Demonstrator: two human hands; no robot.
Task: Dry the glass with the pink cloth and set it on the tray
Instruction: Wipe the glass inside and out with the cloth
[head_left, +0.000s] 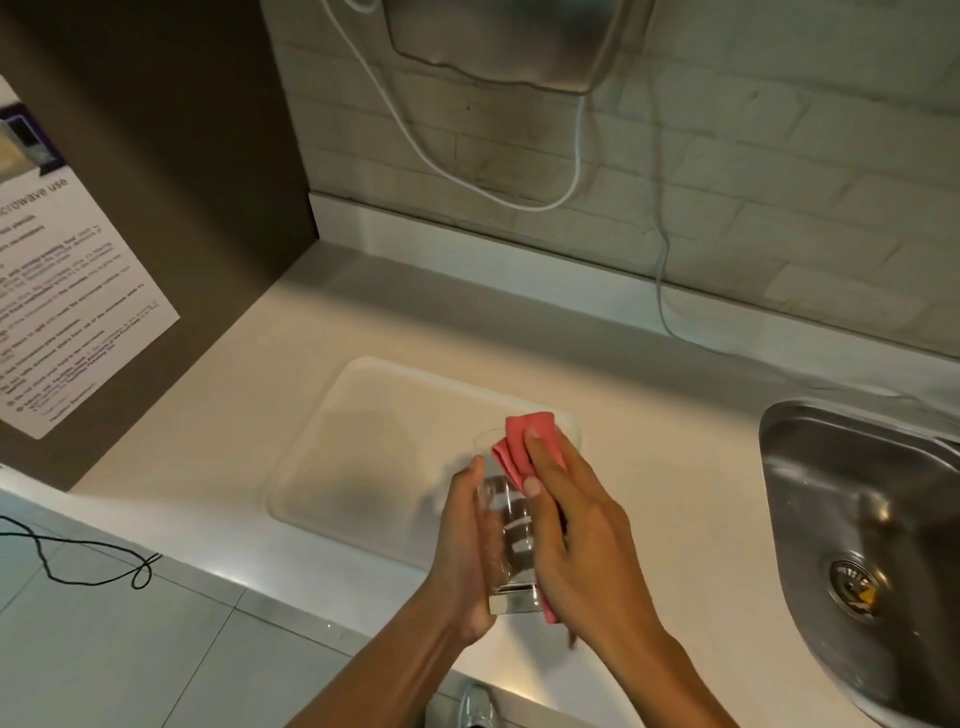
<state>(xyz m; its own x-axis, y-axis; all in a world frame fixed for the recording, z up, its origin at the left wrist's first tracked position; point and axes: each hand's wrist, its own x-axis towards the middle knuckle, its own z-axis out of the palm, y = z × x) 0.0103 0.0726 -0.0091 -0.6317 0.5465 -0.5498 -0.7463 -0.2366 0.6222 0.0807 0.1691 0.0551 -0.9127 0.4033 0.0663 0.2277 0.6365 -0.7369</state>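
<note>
Wall notice (62, 291) reads "microwave use"; hands hold glass (506, 525).

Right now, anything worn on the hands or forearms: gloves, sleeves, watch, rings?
Nothing visible. The left hand and right hand are bare, without gloves, and both forearms are uncovered down to the frame edge. No watch, bracelet or ring shows. Fingernails look short and unpainted.

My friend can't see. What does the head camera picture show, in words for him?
Two bare hands hold a clear glass above a white counter: the left hand grips its side while the right hand presses a pink cloth against it. A pale tray lies just behind, and a steel sink sits to the right.
</note>
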